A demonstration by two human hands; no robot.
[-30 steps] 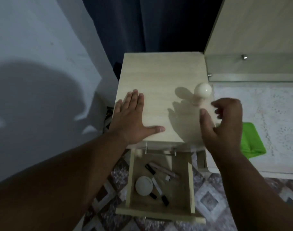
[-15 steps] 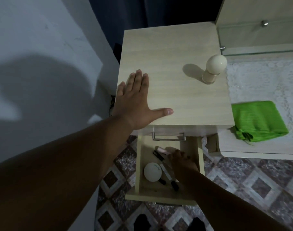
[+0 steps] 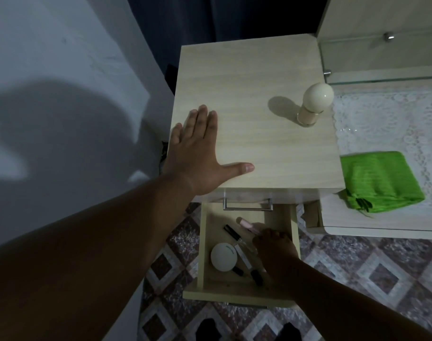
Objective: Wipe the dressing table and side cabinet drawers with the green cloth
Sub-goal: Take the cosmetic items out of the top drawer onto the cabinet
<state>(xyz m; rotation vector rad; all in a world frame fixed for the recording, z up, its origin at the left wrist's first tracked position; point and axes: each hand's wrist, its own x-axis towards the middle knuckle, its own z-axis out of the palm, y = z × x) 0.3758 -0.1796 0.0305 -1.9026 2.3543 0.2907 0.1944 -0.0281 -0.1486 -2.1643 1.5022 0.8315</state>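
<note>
The right hand [image 3: 276, 252] is seen from the back; its fingertips and any grasp are hidden. The near ends of the cosmetic tubes [image 3: 244, 252] are covered by it. The dressing table [image 3: 372, 222] is cut off at the right edge.

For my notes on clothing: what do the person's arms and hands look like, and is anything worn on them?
Both arms are bare as far as the picture shows; no sleeve is visible. The left hand and the right hand show no glove. I see no ring, watch or bracelet, but the light is dim.
</note>
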